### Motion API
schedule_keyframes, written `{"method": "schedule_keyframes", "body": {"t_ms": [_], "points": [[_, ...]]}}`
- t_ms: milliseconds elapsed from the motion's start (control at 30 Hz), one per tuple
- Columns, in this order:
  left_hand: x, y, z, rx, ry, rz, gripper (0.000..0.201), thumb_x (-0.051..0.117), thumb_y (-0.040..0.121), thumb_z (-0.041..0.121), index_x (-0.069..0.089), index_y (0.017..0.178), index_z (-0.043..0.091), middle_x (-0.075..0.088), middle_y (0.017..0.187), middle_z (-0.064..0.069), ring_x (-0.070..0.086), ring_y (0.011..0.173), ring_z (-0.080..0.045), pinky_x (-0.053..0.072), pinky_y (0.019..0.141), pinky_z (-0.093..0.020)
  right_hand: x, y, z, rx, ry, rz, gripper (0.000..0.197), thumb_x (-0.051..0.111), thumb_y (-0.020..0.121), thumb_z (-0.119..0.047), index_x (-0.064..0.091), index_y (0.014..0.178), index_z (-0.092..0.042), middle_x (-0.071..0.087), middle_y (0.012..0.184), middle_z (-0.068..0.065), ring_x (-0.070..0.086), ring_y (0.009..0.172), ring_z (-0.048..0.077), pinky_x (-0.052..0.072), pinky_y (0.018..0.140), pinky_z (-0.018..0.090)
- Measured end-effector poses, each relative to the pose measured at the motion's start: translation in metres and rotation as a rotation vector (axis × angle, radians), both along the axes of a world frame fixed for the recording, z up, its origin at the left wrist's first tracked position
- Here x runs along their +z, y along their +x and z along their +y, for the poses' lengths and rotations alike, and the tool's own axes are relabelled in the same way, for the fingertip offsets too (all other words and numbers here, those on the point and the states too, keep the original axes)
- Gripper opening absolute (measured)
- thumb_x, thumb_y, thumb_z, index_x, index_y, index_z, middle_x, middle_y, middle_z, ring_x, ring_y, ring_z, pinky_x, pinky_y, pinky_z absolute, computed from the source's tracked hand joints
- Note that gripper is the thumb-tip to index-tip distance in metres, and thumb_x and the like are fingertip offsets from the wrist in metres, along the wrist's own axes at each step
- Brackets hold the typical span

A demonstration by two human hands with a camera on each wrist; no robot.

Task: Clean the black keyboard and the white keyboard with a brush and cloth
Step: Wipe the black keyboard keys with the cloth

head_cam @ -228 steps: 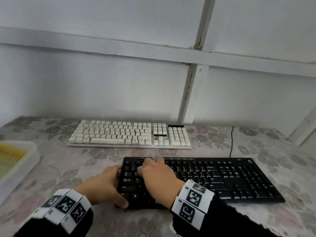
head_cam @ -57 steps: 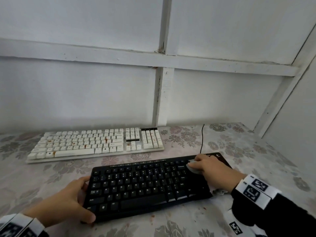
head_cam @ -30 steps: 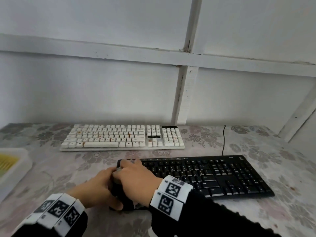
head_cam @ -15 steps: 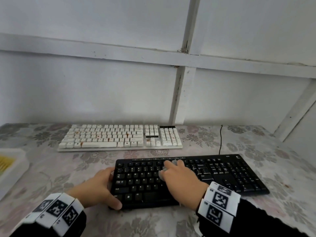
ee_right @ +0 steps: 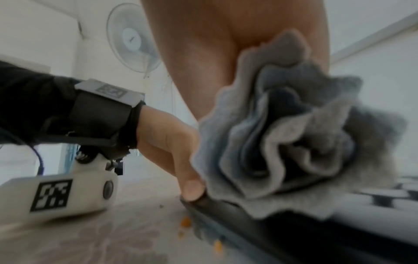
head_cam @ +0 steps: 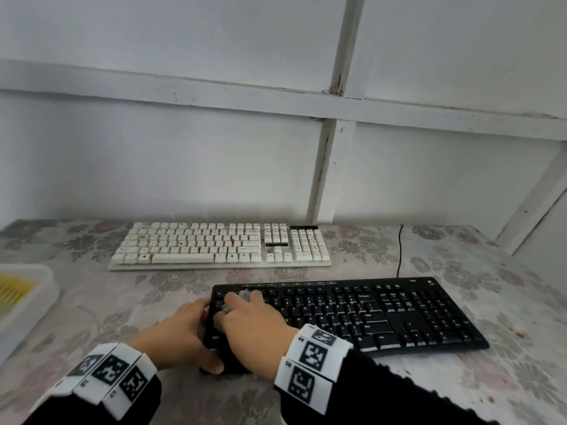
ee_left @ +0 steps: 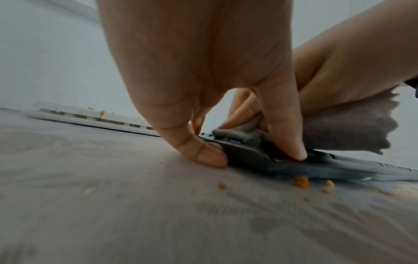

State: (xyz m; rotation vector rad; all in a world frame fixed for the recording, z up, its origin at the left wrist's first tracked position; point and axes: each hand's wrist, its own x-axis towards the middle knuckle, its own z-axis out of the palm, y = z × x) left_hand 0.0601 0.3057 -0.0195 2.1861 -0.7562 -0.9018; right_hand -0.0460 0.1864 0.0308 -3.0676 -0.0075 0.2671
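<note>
Two hands at the left end of the black keyboard, one with a cloth

Nearest, the left hand (head_cam: pixel 176 338) grips the left end of the black keyboard (head_cam: pixel 368 314), thumb on its front corner, and the right hand (head_cam: pixel 254 329) is bunched around a grey cloth (ee_right: pixel 282 139) pressed on the keys there; small orange crumbs (ee_left: pixel 302 181) lie on the flowery table (head_cam: pixel 506 302) by that front edge, a white tray (head_cam: pixel 29 289) sits far left, and the white keyboard (head_cam: pixel 221 245) with orange bits lies behind, near the wall
</note>
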Motion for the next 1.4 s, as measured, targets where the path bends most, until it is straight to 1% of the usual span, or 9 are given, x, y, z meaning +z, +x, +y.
{"method": "schedule_keyframes", "body": {"t_ms": [133,333,467,633,1000,1100,1200,1300,1400], "points": [[0.002,-0.004,0.0,0.008,-0.043,0.027,0.098,0.083,0.035,0.02,0.038,0.121,0.032,0.051,0.109,0.004,0.056,0.092,-0.01,0.047,0.072,-0.02,0.002,-0.024,-0.031,-0.068,-0.029,0.01,0.034,0.04,0.093,0.0,0.052,0.125,-0.003,0.036,0.129,0.014,0.033,0.118,0.036,0.042,0.09,0.045],[0.005,-0.005,0.0,0.001,-0.029,0.028,0.1,0.084,0.033,0.026,0.039,0.123,0.033,0.049,0.112,0.004,0.056,0.099,-0.013,0.05,0.083,-0.029,0.006,-0.039,-0.071,-0.176,-0.073,0.107,0.021,0.047,0.087,0.003,0.056,0.1,-0.011,0.037,0.127,0.014,0.036,0.119,0.034,0.033,0.079,0.038],[0.008,-0.006,0.0,0.001,-0.03,0.036,0.103,0.084,0.033,0.024,0.039,0.125,0.032,0.049,0.114,0.004,0.056,0.102,-0.014,0.05,0.089,-0.032,0.016,-0.019,-0.049,-0.097,0.055,0.05,0.02,0.046,0.086,0.005,0.056,0.094,-0.011,0.039,0.128,0.016,0.034,0.122,0.036,0.039,0.098,0.048],[0.008,-0.002,-0.002,-0.002,0.02,0.012,0.114,0.084,0.036,0.027,0.029,0.136,0.027,0.047,0.122,0.005,0.054,0.108,-0.016,0.05,0.091,-0.036,0.004,0.009,0.007,0.028,0.081,0.045,0.032,0.045,0.095,-0.009,0.054,0.125,-0.001,0.036,0.129,0.015,0.034,0.116,0.039,0.036,0.087,0.042],[0.01,-0.009,-0.002,0.025,-0.051,0.07,0.09,0.084,0.05,0.003,0.038,0.123,0.026,0.051,0.109,0.003,0.056,0.091,-0.008,0.046,0.066,-0.012,0.001,-0.028,-0.04,-0.059,-0.019,0.031,0.031,0.044,0.092,0.001,0.052,0.122,-0.002,0.035,0.127,0.013,0.034,0.116,0.034,0.04,0.076,0.04],[0.006,-0.007,-0.001,0.024,-0.073,0.084,0.101,0.084,0.036,0.014,0.04,0.126,0.026,0.053,0.112,0.001,0.057,0.098,-0.011,0.049,0.075,-0.019,0.004,-0.039,-0.062,-0.113,-0.036,0.082,0.026,0.043,0.089,0.004,0.056,0.111,-0.004,0.036,0.121,0.013,0.036,0.112,0.032,0.031,0.065,0.037],[0.007,-0.007,-0.001,0.021,-0.067,0.083,0.099,0.083,0.038,0.015,0.037,0.125,0.03,0.051,0.112,0.001,0.055,0.091,-0.009,0.045,0.068,-0.015,0.014,-0.042,-0.084,-0.111,-0.007,0.127,0.027,0.04,0.082,0.009,0.043,0.068,-0.015,0.031,0.1,0.007,0.038,0.084,0.026,0.035,0.068,0.034],[0.01,-0.005,-0.001,0.017,-0.061,0.1,0.093,0.084,0.05,0.005,0.035,0.124,0.031,0.05,0.111,-0.001,0.054,0.083,-0.009,0.044,0.062,-0.012,0.009,-0.039,-0.096,-0.078,0.066,0.068,0.029,0.038,0.073,0.014,0.041,0.073,-0.015,0.031,0.095,0.001,0.033,0.083,0.022,0.03,0.069,0.02],[0.012,-0.007,-0.003,0.002,-0.052,0.119,0.089,0.083,0.053,0.004,0.034,0.122,0.032,0.05,0.111,-0.001,0.055,0.082,-0.01,0.044,0.06,-0.012,-0.009,-0.041,-0.097,-0.053,0.083,0.014,0.033,0.04,0.072,0.013,0.042,0.08,-0.019,0.036,0.1,0.002,0.037,0.091,0.025,0.04,0.079,0.035]]}}
